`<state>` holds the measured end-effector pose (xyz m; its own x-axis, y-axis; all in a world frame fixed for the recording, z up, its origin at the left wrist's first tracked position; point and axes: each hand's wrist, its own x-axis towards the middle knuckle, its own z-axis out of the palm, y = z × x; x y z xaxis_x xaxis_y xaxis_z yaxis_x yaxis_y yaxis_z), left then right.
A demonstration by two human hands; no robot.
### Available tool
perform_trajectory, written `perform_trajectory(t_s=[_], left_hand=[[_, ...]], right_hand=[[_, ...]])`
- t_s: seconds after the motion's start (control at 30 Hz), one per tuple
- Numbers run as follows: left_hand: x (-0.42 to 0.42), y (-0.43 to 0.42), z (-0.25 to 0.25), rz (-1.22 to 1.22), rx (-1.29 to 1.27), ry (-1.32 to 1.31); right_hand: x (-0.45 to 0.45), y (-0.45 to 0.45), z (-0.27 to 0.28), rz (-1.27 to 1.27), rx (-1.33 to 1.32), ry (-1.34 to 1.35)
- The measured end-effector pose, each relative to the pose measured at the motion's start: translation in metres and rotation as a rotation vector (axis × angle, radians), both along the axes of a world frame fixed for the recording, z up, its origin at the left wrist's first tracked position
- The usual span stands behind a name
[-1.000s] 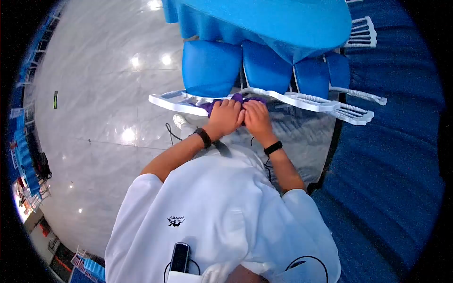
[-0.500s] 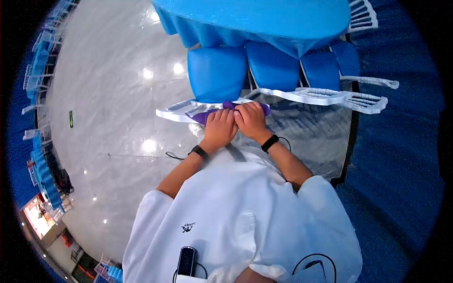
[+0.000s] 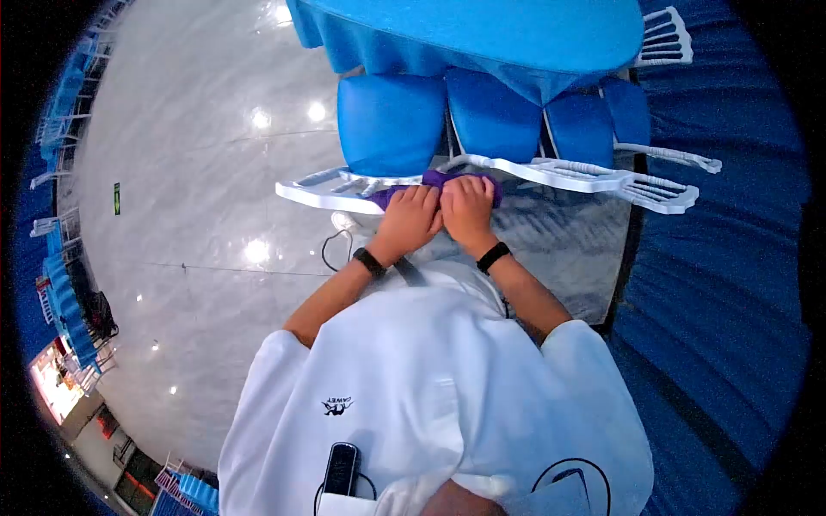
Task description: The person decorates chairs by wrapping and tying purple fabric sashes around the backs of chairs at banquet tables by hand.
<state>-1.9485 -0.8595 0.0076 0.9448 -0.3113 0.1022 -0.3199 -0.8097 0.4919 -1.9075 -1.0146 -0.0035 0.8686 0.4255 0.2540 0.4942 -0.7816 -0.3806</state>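
Observation:
A bunched purple cloth lies between my two hands, at the top of a white chair back. My left hand is closed on the cloth's left part, fingers pointing away from me. Beside it, my right hand wraps round the right part, and purple shows past its fingers. The two hands touch or nearly touch near the thumbs. Just beyond them is the chair's blue seat. Part of the cloth is hidden under my fingers.
A round table with a light blue tablecloth stands beyond the chairs. More white chairs with blue seats line up to the right. Dark blue draped fabric hangs at the right. Distant tables and chairs stand far left.
The cloth has changed shape between my hands, which drew together and then shifted slightly. Both hands keep hold of it. The view has swayed a little.

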Motion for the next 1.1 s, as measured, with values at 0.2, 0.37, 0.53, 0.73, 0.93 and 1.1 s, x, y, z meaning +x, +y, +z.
perform_trajectory(t_s=[0.2,0.37,0.53,0.73,0.93,1.1], left_hand=[[-0.022,0.038,0.004,0.019,0.096,-0.13],[-0.019,0.012,0.0,0.179,0.142,-0.075],[-0.003,-0.037,-0.004,0.229,0.098,-0.161],[0.025,-0.063,0.008,0.188,0.041,0.082],[0.002,-0.032,-0.004,0.313,0.067,-0.064],[-0.007,-0.023,-0.004,0.3,0.127,-0.171]], right_hand=[[-0.011,0.03,-0.01,0.114,0.179,0.026],[0.003,0.006,-0.003,0.235,0.164,0.035],[0.017,-0.045,-0.005,0.116,0.108,0.016],[0.031,-0.068,-0.009,0.125,0.052,0.051],[0.008,-0.018,-0.013,0.286,0.209,-0.066],[0.013,-0.011,-0.015,0.361,0.153,0.077]])
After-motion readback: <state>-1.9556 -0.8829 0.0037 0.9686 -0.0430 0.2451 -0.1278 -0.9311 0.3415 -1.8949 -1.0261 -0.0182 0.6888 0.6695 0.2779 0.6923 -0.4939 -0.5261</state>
